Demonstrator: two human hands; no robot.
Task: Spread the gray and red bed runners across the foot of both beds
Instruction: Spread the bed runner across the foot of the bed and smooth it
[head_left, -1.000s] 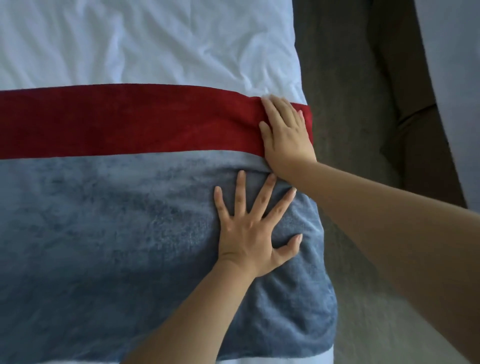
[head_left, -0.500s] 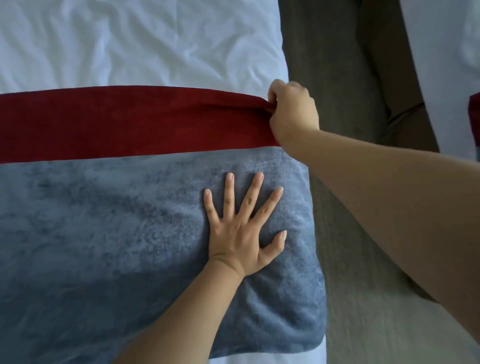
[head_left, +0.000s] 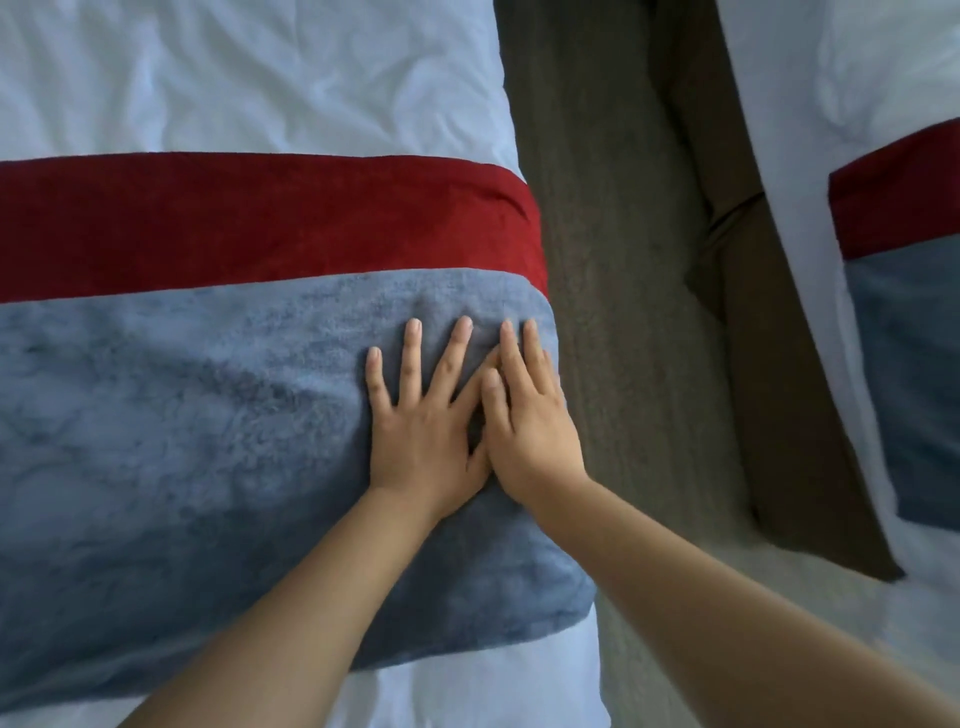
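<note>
left hand (head_left: 421, 431): lies flat, palm down, on the gray runner (head_left: 182, 441), close to the right side of the bed (head_left: 260, 67).
left fingers (head_left: 451, 358): straight and spread apart, gripping nothing. The tips point at the red runner (head_left: 260, 223) and stop short of it.
right hand (head_left: 535, 431): flat on the same gray runner, pressed up against the left hand, with its thumb overlapping the left forefinger.
right fingers (head_left: 531, 358): straight and held together, gripping nothing. They rest on the plush just inside the edge where the cloth rolls over the bed's side.
gray runner: a wide band across the foot of the bed, under both palms and draped over the side.
red runner: a narrower band just past the fingertips, touching the gray runner's far edge. Neither hand touches it.
second bed (head_left: 831, 62): off to the right across a strip of floor (head_left: 613, 260), with a red band (head_left: 893, 202) and a gray band (head_left: 909, 374) hanging down its side.
</note>
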